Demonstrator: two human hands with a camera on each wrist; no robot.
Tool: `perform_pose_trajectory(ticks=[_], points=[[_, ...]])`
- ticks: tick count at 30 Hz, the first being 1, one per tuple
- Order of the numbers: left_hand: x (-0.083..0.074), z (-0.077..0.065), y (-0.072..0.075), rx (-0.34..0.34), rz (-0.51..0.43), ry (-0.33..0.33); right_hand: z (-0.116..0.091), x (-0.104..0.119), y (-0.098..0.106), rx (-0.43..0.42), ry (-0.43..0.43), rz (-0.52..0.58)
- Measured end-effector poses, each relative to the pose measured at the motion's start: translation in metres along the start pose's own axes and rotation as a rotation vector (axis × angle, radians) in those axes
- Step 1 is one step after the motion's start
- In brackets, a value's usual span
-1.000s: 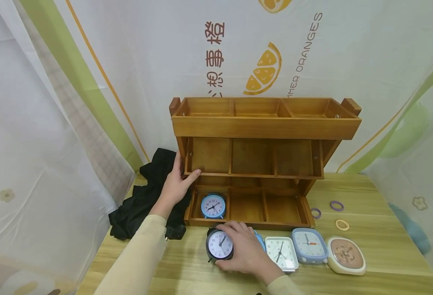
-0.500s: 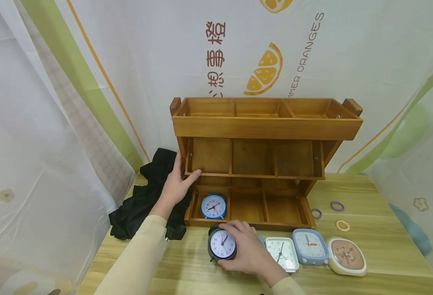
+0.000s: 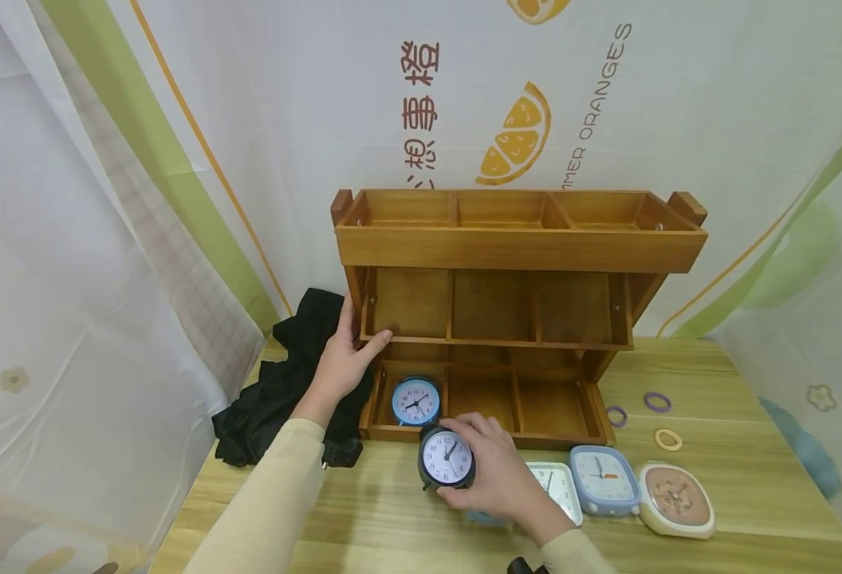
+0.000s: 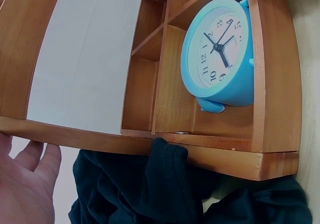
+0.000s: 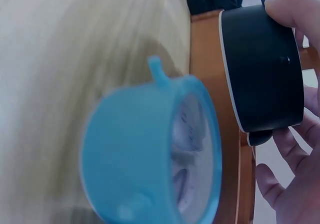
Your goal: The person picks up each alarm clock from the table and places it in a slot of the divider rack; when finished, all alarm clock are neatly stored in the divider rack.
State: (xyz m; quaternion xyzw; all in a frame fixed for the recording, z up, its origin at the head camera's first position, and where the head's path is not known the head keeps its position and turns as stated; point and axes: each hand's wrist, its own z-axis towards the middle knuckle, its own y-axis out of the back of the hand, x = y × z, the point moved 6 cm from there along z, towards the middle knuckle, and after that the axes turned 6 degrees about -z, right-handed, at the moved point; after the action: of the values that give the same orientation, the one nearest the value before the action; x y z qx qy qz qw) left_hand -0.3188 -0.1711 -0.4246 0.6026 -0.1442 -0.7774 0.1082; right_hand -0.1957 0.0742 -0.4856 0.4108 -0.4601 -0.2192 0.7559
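My right hand (image 3: 496,466) grips a round black twin-bell style alarm clock (image 3: 446,456) by its side, fingers above and thumb below, in front of the lowest tray. In the right wrist view the black clock (image 5: 262,67) shows its casing and a small foot. My left hand (image 3: 340,363) rests at the left side of a tiered wooden box (image 3: 521,249), thumb along the middle tray's front edge. Its fingers (image 4: 47,164) touch the outer side, fairly straight. A blue alarm clock (image 3: 416,401) stands in the lowest tray's left compartment. Another blue clock (image 5: 145,154) stands partly hidden under my right hand.
Right of my hand on the wooden table (image 3: 363,518) are a white square clock (image 3: 563,484), a pale blue clock (image 3: 603,480) and a cream-and-brown clock (image 3: 675,500). Several hair ties, including a purple one (image 3: 657,402), lie behind them. Black cloth (image 3: 270,406) lies left of the box.
My right hand has moved up and rightward with the black clock, closer to the lowest tray, uncovering a blue clock's lower edge. My left hand has stayed on the box's side.
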Motion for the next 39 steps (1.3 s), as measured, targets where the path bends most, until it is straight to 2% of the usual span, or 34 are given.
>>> perform_pose_trajectory(ticks=[11,20,28,39], points=[[0.0,-0.001,-0.003,0.011,-0.004,0.003,0.007,-0.029,0.008,0.046,-0.093,0.101],[0.0,-0.002,-0.002,0.005,-0.008,-0.001,0.01,-0.045,0.014,0.035,-0.112,0.123],[0.004,-0.004,-0.003,0.019,-0.001,0.017,0.01,-0.057,0.015,0.036,-0.186,0.099],[0.002,0.0,0.0,0.011,0.011,-0.009,0.021,-0.068,0.022,-0.034,-0.168,0.072]])
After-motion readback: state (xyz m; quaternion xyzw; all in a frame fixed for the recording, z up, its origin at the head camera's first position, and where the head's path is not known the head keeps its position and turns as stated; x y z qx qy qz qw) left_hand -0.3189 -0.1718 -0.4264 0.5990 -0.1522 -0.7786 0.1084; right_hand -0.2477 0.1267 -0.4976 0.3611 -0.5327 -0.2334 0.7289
